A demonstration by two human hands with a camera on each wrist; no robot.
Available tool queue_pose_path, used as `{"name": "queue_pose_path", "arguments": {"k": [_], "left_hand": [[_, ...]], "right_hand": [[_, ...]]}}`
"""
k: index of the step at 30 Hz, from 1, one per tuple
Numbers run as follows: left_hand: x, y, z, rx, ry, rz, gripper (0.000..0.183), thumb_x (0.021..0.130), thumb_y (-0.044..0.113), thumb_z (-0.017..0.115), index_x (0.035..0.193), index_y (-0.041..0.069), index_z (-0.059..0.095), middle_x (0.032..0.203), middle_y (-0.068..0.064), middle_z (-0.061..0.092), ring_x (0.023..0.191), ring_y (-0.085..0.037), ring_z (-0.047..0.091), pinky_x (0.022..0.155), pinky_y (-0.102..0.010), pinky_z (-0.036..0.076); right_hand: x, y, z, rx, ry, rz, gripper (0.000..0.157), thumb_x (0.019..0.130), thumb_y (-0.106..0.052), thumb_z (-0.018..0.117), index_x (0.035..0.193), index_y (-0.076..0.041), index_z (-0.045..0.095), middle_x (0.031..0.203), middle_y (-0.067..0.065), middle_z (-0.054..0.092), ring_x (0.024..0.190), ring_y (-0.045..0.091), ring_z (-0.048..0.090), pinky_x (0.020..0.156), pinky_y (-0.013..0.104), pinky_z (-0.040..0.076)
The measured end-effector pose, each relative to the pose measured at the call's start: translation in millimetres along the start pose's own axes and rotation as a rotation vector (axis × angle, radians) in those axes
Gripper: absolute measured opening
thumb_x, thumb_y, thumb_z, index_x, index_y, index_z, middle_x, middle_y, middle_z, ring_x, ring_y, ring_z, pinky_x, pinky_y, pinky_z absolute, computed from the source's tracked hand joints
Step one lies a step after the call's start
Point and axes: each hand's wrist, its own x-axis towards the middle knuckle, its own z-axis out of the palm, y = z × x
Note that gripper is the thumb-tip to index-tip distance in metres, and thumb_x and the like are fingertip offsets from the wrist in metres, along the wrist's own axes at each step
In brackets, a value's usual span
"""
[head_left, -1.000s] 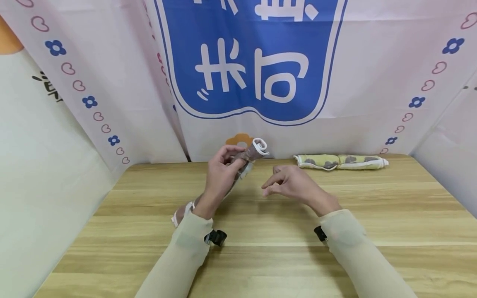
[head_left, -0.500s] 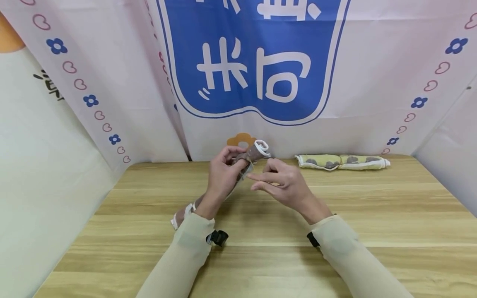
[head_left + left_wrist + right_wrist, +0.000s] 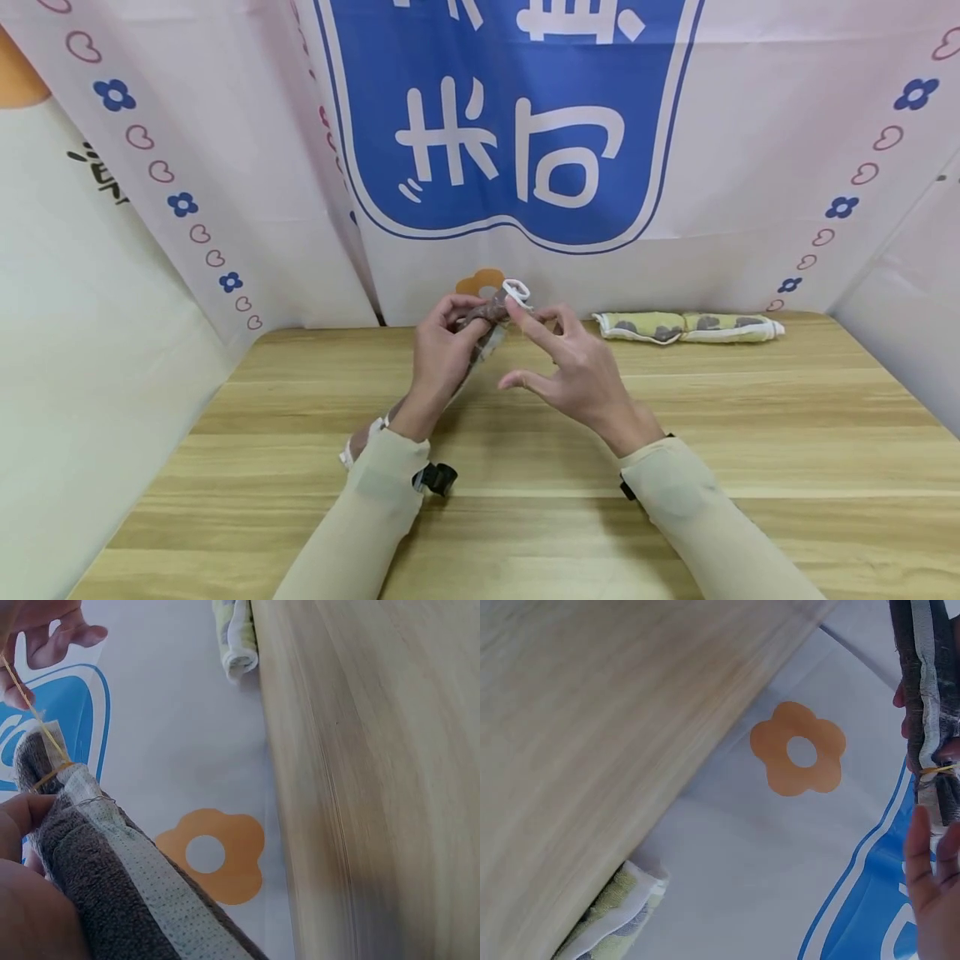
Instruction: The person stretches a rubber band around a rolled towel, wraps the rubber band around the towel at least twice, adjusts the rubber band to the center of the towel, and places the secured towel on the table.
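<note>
My left hand (image 3: 441, 358) grips a rolled brown towel (image 3: 366, 438) with white edging near its far end, the roll slanting up from the table. In the left wrist view a thin yellow rubber band (image 3: 56, 744) goes round the towel, and one strand runs taut to my right hand (image 3: 56, 641). In the head view that hand's index finger reaches the towel's white-edged end, while its thumb stands well apart. Its other fingers are bent behind, partly hidden. The right wrist view shows the band crossing the dark roll close to both hands.
At the back right of the wooden table (image 3: 525, 525) lies a second rolled towel (image 3: 645, 326), yellow-green with grey patches and a band round its middle. Behind the table hangs a white cloth (image 3: 300, 275) printed with a blue panel.
My right hand has moved left and up to the towel's end, with index finger and thumb now spread. My left hand keeps its grip; the towel's upper end has shifted slightly left.
</note>
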Motion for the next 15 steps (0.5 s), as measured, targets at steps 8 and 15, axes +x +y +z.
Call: {"name": "queue_pose_path", "arguments": {"k": [8,15], "left_hand": [[1.1,-0.9,-2.5,-0.020,0.072,-0.006,0.020,0.092,0.002,0.077,0.111,0.004,0.073,0.107,-0.008,0.079,0.096,-0.019,0.071,0.082,-0.027,0.055],[2.8,-0.1,-4.6,-0.042,0.122,-0.027,0.020,0.089,0.000,0.075,0.109,0.003,0.075,0.106,-0.010,0.080,0.086,-0.015,0.066,0.073,-0.022,0.051]], "right_hand": [[3,-8,-2.0,-0.012,-0.101,0.059,0.100,0.085,-0.086,0.052,0.168,-0.036,0.030,0.122,0.021,0.058,0.054,0.006,0.035,0.042,0.023,0.031],[8,-17,-3.0,0.055,-0.112,-0.062,0.087,0.093,-0.078,0.052,0.164,-0.030,0.042,0.125,0.016,0.058,0.057,0.007,0.040,0.046,0.023,0.034]]}}
